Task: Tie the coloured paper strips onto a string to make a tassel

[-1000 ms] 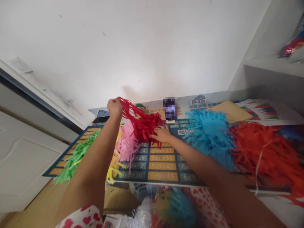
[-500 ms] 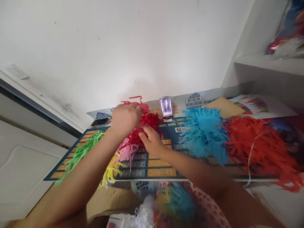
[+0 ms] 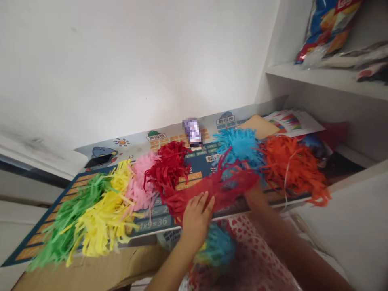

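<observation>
shifting rightward and toward the near edge since the earlier frame, the left hand [image 3: 197,216] is lying open, fingers extended, on the crumpled red fringed paper [image 3: 209,190]. the right hand [image 3: 253,192] is mostly hiding behind its right end; grip state cannot be determined. the paper is extending across the printed blue chart mat [image 3: 153,222], between the pink fringed bundle [image 3: 140,182] and orange-red fringed bundle [image 3: 292,163].

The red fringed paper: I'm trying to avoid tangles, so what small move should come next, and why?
Probably ease the right hand slightly towards the body, leaving the left hand on the red fringed paper: its loose strips cross in front of the blue fringe and might snag.
</observation>
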A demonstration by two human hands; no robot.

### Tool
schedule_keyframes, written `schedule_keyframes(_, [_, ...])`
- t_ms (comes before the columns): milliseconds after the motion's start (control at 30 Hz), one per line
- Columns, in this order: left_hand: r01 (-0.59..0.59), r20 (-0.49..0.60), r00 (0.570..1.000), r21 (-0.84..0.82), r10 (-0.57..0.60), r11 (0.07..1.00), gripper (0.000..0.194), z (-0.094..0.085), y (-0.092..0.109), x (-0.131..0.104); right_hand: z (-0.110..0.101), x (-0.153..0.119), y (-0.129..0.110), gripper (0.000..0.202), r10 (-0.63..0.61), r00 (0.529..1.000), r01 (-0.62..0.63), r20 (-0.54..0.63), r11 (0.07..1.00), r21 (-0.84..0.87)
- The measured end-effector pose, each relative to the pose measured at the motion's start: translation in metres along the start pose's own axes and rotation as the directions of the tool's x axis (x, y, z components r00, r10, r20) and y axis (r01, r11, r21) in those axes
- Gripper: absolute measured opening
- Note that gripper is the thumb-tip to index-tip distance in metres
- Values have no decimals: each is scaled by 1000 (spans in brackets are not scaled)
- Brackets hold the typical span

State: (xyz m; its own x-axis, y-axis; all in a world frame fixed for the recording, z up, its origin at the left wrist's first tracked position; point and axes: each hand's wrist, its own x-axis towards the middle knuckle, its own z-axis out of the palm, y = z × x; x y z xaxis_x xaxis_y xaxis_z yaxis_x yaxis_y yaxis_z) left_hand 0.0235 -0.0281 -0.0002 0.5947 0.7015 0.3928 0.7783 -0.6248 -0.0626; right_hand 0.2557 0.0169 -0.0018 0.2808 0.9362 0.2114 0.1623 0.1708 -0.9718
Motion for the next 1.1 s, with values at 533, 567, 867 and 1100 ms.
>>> schedule_keyframes(533, [178, 116, 982, -304, -149, 936, 37, 8, 5, -28, 3, -50, 15, 23, -163, 674, 584, 720, 714, -385])
schedule_keyframes(567, [225, 103, 974, -347, -201, 910, 35, 7, -1, -33, 2, -43, 16, 20, -139, 690, 550, 711, 739, -389])
schedule_keyframes(867, [650, 148, 757, -268, -636, 711, 27, 14, -21, -9, 34, -6, -10, 27, 132, 805, 409, 579, 584, -701])
schedule_keyframes(1100, [645, 233, 743, 2, -628, 764, 30, 14, -24, 8, 45, 3, -1, 20, 164, 827, 390, 537, 520, -760])
